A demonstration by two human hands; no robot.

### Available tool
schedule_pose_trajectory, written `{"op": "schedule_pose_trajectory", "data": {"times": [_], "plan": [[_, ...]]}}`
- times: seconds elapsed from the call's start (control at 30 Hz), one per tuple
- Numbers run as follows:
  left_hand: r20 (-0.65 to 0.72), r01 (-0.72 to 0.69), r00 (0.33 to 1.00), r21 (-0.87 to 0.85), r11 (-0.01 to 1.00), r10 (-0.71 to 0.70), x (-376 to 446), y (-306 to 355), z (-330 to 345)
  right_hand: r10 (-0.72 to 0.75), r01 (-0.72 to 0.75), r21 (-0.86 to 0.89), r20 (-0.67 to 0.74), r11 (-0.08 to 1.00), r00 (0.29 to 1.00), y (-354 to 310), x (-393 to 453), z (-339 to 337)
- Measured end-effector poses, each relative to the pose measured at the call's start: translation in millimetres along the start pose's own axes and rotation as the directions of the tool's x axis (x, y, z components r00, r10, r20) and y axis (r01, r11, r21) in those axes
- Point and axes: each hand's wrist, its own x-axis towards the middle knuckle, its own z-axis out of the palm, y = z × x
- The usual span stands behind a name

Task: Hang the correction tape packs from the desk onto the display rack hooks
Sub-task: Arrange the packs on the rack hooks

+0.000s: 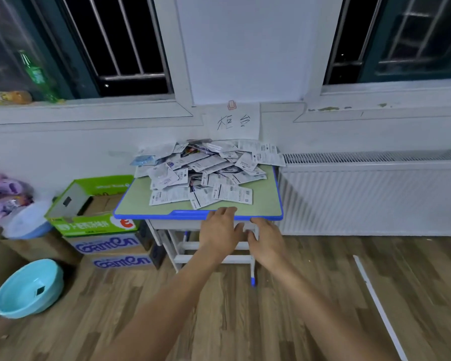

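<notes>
The correction tape packs (203,173) are just dumped in a loose heap on the desk (138,201), piled thickest toward the wall side, with a few flat ones spilling down to right above the person's fingertips. Both hands are reaching in at the near edge and neither has hold of anything. The left hand (220,230) has its fingers stretched out straight over the blue rim, tips just short of the closest pack. The right hand (267,241) sits beside it, a bit lower, fingers relaxed and loosely spread, empty too, in front of the desk frame.

Past the heap there's a paper sign (233,121) with handwriting taped to the wall. Off to the left of the hands is a green carton (89,222) sitting on 2 stacked boxes (110,254), and further left and nearer the camera a light blue basin (28,287) on the wood floor. To the right of the hands a white radiator (375,194) runs along the wall. A green bottle (38,76) stands on the left windowsill
</notes>
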Motion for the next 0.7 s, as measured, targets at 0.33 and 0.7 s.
{"op": "schedule_pose_trajectory", "data": {"times": [0.33, 0.7], "plan": [[0.131, 0.062, 0.989, 0.080, 0.995, -0.072, 161.7, -34.9, 37.6, 0.084, -0.082, -0.040, 0.055, 0.996, 0.995, 37.1, 174.9, 32.3], [0.247, 0.431, 0.850, 0.183, 0.883, -0.466, 262.2, -63.4, 87.3, -0.039, 0.087, -0.295, 0.167, 0.952, 0.985, 74.5, 313.7, 59.1]]}}
